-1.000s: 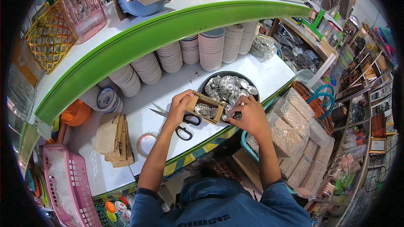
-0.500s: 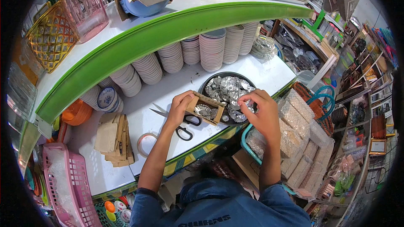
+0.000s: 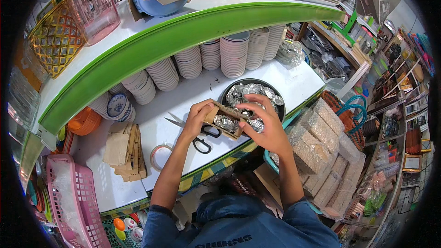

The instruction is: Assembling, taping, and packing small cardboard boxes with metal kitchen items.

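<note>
The left hand (image 3: 196, 118) grasps a cardboard box (image 3: 225, 120) of foil cups; the right hand (image 3: 266, 124), at its 3 o'clock, pinches a foil cup (image 3: 246, 113).

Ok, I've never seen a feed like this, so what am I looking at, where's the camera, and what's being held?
There is no machine here: a person works with two bare hands. The camera sits on their head and looks down, so the round, bent edges come from the fisheye lens. The left hand holds a small open cardboard box with shiny foil cups inside. The right hand reaches over it, above a dark round tray of more foil cups. On the white counter lie black-handled scissors, a tape roll, flat cardboard pieces and stacked bowls.
</note>
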`<state>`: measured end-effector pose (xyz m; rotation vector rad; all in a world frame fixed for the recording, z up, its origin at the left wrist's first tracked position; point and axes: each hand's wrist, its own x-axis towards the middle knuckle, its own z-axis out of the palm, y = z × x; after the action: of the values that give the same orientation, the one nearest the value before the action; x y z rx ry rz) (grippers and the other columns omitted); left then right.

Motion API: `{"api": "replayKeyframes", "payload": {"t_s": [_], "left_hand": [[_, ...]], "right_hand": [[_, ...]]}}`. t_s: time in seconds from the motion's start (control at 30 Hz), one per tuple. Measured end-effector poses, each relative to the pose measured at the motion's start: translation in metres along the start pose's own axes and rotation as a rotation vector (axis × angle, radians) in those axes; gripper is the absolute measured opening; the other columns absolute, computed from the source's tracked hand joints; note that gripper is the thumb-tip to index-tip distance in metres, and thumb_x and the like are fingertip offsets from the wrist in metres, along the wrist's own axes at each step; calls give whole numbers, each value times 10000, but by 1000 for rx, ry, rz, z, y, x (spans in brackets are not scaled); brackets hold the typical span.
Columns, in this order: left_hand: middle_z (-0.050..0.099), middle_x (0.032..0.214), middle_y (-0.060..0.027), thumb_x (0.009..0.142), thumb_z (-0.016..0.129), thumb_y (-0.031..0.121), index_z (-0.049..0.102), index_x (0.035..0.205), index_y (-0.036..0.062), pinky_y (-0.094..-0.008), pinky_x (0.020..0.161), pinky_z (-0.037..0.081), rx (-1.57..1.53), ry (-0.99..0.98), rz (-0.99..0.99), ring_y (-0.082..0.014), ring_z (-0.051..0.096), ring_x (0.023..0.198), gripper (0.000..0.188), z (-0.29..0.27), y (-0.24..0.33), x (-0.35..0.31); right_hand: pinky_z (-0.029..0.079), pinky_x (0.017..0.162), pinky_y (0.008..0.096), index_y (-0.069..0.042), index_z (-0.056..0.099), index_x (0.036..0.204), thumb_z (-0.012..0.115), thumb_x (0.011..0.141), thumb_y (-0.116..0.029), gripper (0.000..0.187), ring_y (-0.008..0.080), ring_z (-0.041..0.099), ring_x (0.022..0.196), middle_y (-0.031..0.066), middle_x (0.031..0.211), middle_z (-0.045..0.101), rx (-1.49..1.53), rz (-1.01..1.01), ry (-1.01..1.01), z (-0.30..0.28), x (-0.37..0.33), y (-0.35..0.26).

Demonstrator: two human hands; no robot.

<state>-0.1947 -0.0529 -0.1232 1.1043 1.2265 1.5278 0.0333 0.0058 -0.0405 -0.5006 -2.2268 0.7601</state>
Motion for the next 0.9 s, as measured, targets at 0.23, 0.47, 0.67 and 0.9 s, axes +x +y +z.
{"api": "replayKeyframes", "payload": {"t_s": [0.23, 0.47, 0.67, 0.9], "left_hand": [[648, 937, -26, 987, 493, 234, 635, 1099, -8, -240, 784, 474, -45, -249, 17, -81, 591, 859, 303, 9, 12, -2], [652, 1073, -36, 1007, 487, 358, 618, 1187, 44, -248, 898, 452, 57, -187, -64, -119, 604, 994, 385, 14, 45, -9], [497, 1368, -100, 848, 653, 576, 297, 1528, 115, -370, 1079, 337, -103, -173, -125, -232, 449, 1285, 895, -15, 78, -50], [516, 1308, -92, 845, 763, 250, 308, 1515, 104, -331, 1010, 400, 160, 178, 40, -172, 491, 1193, 824, -38, 73, -104]], "right_hand": [[437, 977, 343, -59, 524, 1325, 728, 842, -175, 537, 222, 572, 1150, 146, 1271, 593, 392, 255, -167, 18, -13, 12], [469, 909, 276, -36, 566, 1305, 720, 861, -137, 481, 124, 590, 1049, 88, 1194, 648, 632, 346, -121, 31, -8, 17], [461, 934, 265, -49, 541, 1367, 685, 893, -95, 498, 112, 585, 1070, 93, 1241, 637, 803, 308, -156, 59, 5, 13], [448, 953, 265, -66, 526, 1384, 657, 918, -105, 486, 105, 577, 1076, 90, 1251, 638, 861, 247, -313, 113, 21, -14]]}}
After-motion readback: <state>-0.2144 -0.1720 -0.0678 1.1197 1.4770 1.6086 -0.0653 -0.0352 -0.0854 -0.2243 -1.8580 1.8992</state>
